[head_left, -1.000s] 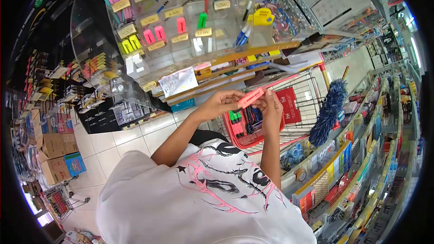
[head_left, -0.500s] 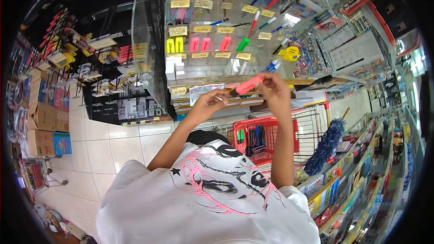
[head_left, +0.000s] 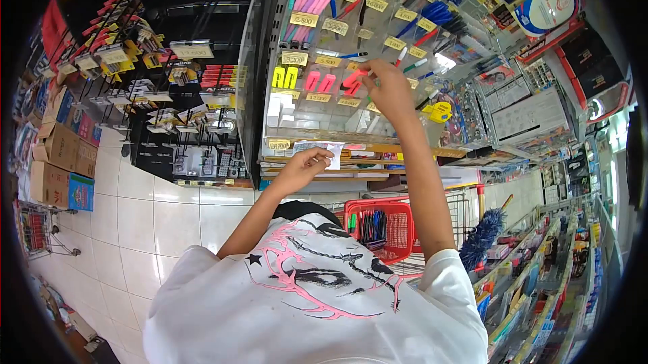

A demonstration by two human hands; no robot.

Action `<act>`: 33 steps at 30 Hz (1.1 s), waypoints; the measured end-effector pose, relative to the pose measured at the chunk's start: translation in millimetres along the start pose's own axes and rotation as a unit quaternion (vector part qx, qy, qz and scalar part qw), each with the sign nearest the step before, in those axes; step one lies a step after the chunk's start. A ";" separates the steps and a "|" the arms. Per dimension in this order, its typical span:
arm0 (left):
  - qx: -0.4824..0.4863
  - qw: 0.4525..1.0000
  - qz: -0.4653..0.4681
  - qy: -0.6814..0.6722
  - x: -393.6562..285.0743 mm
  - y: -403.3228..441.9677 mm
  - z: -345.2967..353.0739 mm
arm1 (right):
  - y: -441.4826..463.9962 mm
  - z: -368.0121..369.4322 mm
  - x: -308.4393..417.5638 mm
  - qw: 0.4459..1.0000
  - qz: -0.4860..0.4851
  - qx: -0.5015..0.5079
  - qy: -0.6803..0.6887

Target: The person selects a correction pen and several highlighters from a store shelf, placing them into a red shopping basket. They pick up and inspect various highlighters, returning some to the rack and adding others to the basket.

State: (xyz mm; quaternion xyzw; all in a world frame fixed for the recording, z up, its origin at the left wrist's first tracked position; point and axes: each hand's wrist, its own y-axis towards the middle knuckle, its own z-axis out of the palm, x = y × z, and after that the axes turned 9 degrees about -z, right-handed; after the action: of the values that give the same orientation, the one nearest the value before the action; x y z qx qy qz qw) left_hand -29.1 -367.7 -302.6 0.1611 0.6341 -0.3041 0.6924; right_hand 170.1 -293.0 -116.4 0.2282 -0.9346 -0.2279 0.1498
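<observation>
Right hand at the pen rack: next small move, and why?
I'd probably have the right hand settle the pink highlighter in the clear rack: the hand is right at it, and it leans more than the neighbouring pink pair. Whether it's gripped is hard to tell.

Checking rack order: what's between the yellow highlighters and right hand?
Head view: two pink highlighters, then at least one reddish-pink highlighter by the right hand.
</observation>
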 end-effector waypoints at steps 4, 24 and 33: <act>-0.014 1.000 -0.010 0.000 4.2 0.7 -5.0 | 0.2 20.7 -12.1 0.999 -0.040 0.001 -0.028; -0.004 1.000 -0.024 -0.003 7.0 7.4 -12.2 | -1.9 46.0 -19.9 0.998 -0.041 0.015 -0.042; -0.004 0.999 -0.034 0.001 16.6 9.3 -18.4 | -4.4 56.3 -19.6 0.997 -0.052 0.006 -0.055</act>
State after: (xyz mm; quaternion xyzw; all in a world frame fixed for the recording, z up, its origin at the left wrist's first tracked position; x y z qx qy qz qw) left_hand -37.5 -353.0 -323.0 0.1374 0.6410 -0.3246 0.6818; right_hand 166.7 -266.6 -170.0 0.2647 -0.9297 -0.2417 0.0850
